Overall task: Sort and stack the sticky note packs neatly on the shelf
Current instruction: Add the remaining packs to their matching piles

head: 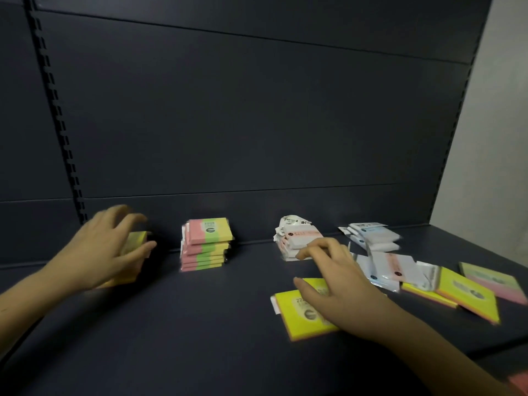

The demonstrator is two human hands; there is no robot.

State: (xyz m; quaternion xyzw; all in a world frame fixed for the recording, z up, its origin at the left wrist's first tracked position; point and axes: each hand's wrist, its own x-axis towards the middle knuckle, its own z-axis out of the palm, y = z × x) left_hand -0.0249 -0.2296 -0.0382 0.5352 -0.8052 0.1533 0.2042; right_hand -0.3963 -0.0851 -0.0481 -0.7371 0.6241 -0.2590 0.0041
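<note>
The blurred left hand grips a half-hidden yellow stack. The right hand covers a yellow pack; whether it grasps is unclear.

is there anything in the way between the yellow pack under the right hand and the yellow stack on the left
Nothing visible on the shelf between the yellow pack and the yellow stack; the pink-green stack sits further back.

Dark back panel faces me, seams running across. Slotted upright at my left. Pale wall at my right, beyond panel edge.
</note>
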